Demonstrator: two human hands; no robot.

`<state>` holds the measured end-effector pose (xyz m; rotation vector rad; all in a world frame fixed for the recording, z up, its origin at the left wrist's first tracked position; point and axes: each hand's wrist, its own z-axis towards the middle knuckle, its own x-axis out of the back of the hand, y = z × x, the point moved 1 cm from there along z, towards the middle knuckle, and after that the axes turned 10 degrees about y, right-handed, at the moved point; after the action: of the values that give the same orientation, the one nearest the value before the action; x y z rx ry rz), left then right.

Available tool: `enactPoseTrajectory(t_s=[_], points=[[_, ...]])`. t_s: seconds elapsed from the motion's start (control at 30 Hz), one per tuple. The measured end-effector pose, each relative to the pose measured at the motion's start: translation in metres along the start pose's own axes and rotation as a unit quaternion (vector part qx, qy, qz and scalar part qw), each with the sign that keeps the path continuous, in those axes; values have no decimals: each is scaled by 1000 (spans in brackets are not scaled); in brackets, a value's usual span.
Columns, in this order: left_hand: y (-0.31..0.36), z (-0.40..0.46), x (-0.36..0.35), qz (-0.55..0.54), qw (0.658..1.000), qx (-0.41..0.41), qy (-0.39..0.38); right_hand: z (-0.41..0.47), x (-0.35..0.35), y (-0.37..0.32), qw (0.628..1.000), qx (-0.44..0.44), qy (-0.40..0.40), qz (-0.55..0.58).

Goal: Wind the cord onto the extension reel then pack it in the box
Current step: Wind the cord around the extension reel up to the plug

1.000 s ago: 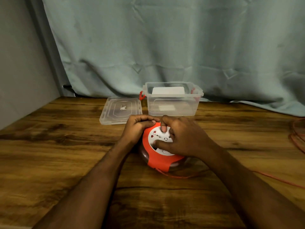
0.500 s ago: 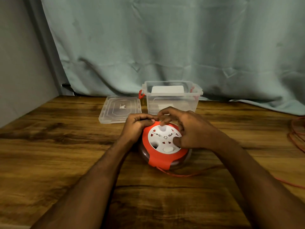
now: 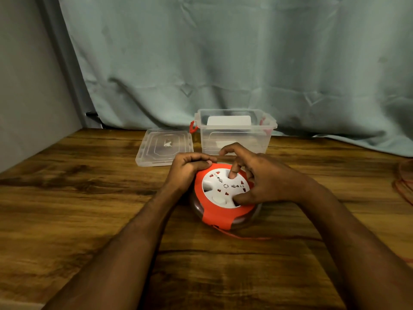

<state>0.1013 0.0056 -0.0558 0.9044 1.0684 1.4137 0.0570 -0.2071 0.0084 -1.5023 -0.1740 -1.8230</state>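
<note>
On the left of the desk point(image 3: 67, 198) a clear lid point(image 3: 164, 146) lies flat, just beside the open, clear box point(image 3: 234, 133) at the back. The left hand point(image 3: 187, 168) curls its grip closed over the far-left rim of the extension reel point(image 3: 225, 195), pinning it to the wood. The reel sits in front of the box, socket face up. The right hand point(image 3: 266, 180) spreads over the white hub: one fingertip presses into a recess near the top, the thumb hooks a recess at the lower right. From under the reel a thin red cord point(image 3: 245, 237) trails right, and more of it lies loose at the far right edge, so winding looks well short of done. To do it well, I judge the left hand should hold the casing firm while the right turns the hub in steady, full sweeps, keeping the incoming cord lightly taut and free of kinks
</note>
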Motion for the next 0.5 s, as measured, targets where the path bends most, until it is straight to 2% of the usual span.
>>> enactPoseTrajectory(t_s=[0.27,0.5], points=[[-1,-1,0,-5,1000,4,1,-2,-7,-10,992,34,63,-100],[1,0,0,-3,1000,4,0,2,-19,-13,982,5,124,-141]])
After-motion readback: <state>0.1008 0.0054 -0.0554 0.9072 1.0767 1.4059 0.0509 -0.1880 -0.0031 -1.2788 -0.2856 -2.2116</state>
